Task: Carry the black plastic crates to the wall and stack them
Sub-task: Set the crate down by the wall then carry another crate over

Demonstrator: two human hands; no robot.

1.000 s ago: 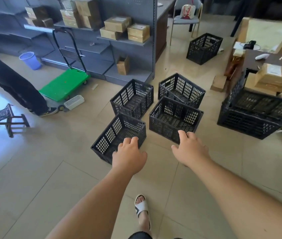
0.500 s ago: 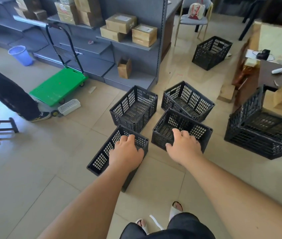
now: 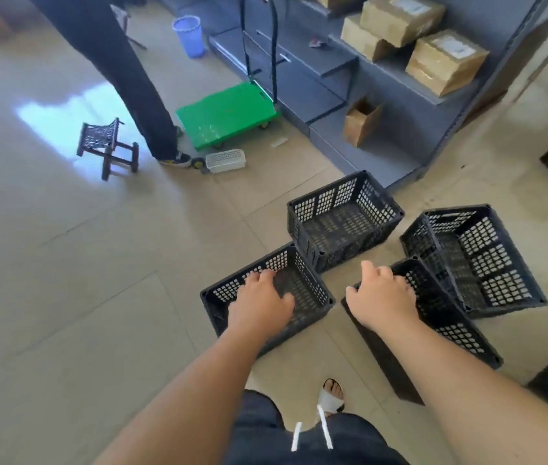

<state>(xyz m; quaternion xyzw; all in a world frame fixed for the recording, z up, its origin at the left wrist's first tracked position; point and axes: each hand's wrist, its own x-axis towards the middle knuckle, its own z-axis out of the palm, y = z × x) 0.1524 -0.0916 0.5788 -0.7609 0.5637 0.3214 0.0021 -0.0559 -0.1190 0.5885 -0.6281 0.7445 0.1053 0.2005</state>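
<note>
Head | left hand (image 3: 259, 305) grips near-left crate (image 3: 313, 290) | right hand (image 3: 383, 302) grips tilted crate (image 3: 460, 333) | both empty

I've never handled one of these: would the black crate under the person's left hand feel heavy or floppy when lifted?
Probably light: the crate is empty, its walls mostly holes. Likely stiff, given the solid rim and corner posts. The left hand alone, placed at one side, might let it tilt.

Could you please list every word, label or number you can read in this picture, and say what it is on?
None can be read.
White labels on the brown cardboard boxes on the grey metal shelf: too blurred to read.
Black plastic crates, green platform trolley, blue plastic bin: no text visible.
</note>
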